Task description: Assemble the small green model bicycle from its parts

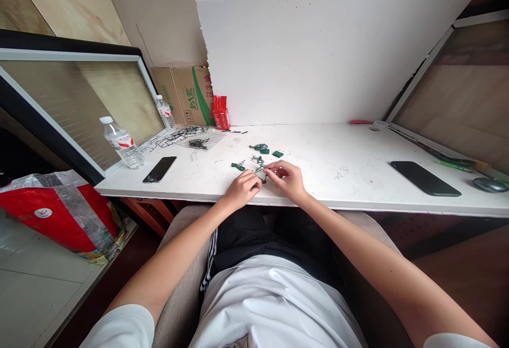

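Observation:
Close to the table's front edge, my left hand (243,188) is closed, its fingers curled beside a small thin dark plastic piece (263,180). My right hand (288,179) is closed in a pinch at the same spot, thumb and fingertips around something too small to make out. Just beyond my fingers lies a tangle of thin dark green parts (257,160). A green plastic part (238,167) rests to the left. Farther back are a round green spoked part (259,147) and a green block (278,154).
Dark part frames (178,136) and a clear bag (199,142) lie at the back left. A phone (160,169) and water bottle (124,144) stand left; a black phone (424,178) and mouse (490,184) lie right. A white board (318,56) leans behind.

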The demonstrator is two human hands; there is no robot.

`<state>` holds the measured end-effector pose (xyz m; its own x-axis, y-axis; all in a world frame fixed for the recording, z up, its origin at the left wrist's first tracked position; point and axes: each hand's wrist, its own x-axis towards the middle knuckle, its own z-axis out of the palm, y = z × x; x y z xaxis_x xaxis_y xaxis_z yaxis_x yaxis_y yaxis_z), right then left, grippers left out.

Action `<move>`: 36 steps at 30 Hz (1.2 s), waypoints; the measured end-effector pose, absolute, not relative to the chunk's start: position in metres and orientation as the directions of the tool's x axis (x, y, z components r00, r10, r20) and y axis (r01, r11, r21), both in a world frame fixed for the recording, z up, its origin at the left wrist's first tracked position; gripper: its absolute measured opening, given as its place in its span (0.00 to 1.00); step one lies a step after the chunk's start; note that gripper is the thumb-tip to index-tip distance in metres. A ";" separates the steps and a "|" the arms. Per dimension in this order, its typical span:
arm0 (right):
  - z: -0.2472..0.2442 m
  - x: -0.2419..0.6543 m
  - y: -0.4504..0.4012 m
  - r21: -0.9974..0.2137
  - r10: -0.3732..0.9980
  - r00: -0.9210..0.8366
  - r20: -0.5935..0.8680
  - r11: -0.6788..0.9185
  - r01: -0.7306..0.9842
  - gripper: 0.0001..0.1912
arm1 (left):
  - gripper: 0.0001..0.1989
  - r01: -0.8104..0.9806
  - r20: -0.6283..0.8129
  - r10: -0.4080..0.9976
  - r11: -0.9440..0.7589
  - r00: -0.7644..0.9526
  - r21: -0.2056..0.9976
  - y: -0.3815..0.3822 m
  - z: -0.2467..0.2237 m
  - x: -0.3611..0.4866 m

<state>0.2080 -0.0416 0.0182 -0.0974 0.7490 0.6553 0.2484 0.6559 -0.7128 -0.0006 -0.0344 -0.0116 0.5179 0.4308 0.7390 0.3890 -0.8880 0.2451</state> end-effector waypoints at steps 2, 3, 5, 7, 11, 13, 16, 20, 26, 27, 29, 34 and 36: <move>0.018 0.208 -0.042 -0.697 0.736 -0.096 0.670 0.668 0.259 0.15 | 0.09 0.394 0.740 0.431 -0.887 0.517 0.242 -0.035 -0.012 -0.001; 0.018 0.208 -0.042 -0.686 0.727 -0.095 0.680 0.677 0.268 0.16 | 0.09 0.398 0.739 0.432 -0.886 0.517 0.239 -0.035 -0.012 0.000; 0.018 0.208 -0.042 -0.648 0.697 -0.100 0.710 0.703 0.293 0.17 | 0.09 0.406 0.738 0.435 -0.883 0.516 0.235 -0.035 -0.012 0.000; 0.019 0.208 -0.043 -0.608 0.668 -0.115 0.735 0.725 0.323 0.14 | 0.08 0.414 0.736 0.439 -0.880 0.516 0.235 -0.035 -0.011 0.000; 0.023 0.207 -0.046 -0.612 0.682 -0.138 0.719 0.714 0.340 0.16 | 0.08 0.424 0.731 0.442 -0.876 0.520 0.229 -0.035 -0.011 0.001; 0.023 0.207 -0.047 -0.630 0.697 -0.155 0.700 0.705 0.325 0.18 | 0.08 0.430 0.728 0.447 -0.873 0.520 0.229 -0.035 -0.010 0.001; 0.021 0.207 -0.046 -0.643 0.702 -0.164 0.694 0.705 0.298 0.18 | 0.08 0.440 0.725 0.455 -0.868 0.517 0.231 -0.035 -0.011 0.000; 0.018 0.208 -0.043 -0.638 0.693 -0.158 0.704 0.714 0.289 0.15 | 0.08 0.439 0.720 0.458 -0.867 0.522 0.233 -0.035 -0.011 0.000; 0.018 0.208 -0.042 -0.608 0.676 -0.128 0.726 0.718 0.340 0.14 | 0.08 0.451 0.698 0.479 -0.858 0.532 0.245 -0.035 -0.012 -0.001; 0.018 0.208 -0.042 -0.610 0.679 -0.125 0.724 0.713 0.345 0.14 | 0.08 0.451 0.697 0.481 -0.858 0.533 0.247 -0.035 -0.012 -0.001; 0.017 0.208 -0.042 -0.617 0.688 -0.120 0.716 0.704 0.353 0.15 | 0.09 0.449 0.694 0.484 -0.857 0.533 0.252 -0.035 -0.012 -0.001; 0.015 0.208 -0.042 -0.630 0.698 -0.103 0.709 0.692 0.352 0.15 | 0.09 0.442 0.692 0.489 -0.857 0.532 0.266 -0.035 -0.011 -0.001; 0.015 0.209 -0.041 -0.644 0.707 -0.096 0.701 0.685 0.340 0.15 | 0.09 0.443 0.690 0.492 -0.855 0.530 0.270 -0.035 -0.012 -0.001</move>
<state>0.2086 -0.0414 0.0146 -0.0956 0.7067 0.7010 0.3402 0.6850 -0.6442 -0.0008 -0.0350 -0.0115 0.5304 0.4925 0.6901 0.4431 -0.8550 0.2697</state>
